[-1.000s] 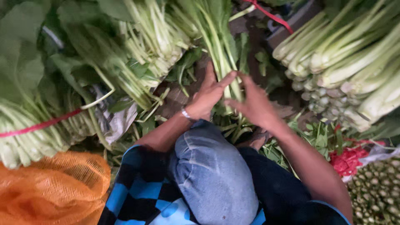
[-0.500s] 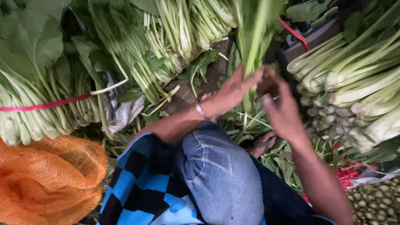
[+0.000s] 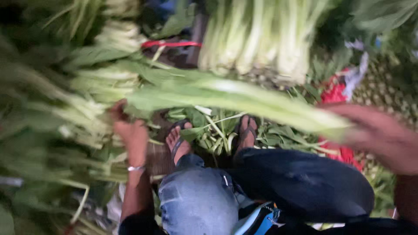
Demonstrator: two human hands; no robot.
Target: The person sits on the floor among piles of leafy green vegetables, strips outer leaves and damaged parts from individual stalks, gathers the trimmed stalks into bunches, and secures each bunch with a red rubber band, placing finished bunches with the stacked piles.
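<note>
A long, pale-green bunch of leafy stalks (image 3: 235, 98) lies crosswise between the two hands, running from about nine o'clock to three o'clock above the person's sandalled feet (image 3: 213, 137) and blue-jeaned knees (image 3: 196, 196). The left hand (image 3: 128, 130), a thin silver bracelet (image 3: 136, 168) at its wrist, is closed around the bunch's leafy end at nine o'clock; the right hand (image 3: 379, 135) is blurred at three o'clock against the stalk end, and whether its fingers are wrapped round the stalks or only pressed to them cannot be told. The bunch seems held only at its two ends, with its middle unsupported — so it could sag and snap tender stalks, or loose ones could slide out onto the trimmed green scraps (image 3: 217, 126) by the feet. The tied bundle of white-stemmed greens (image 3: 261, 39) at twelve o'clock stands close — a swinging end could knock it or bruise leaves, and the blur suggests fast motion, which would loosen a grip.
</note>
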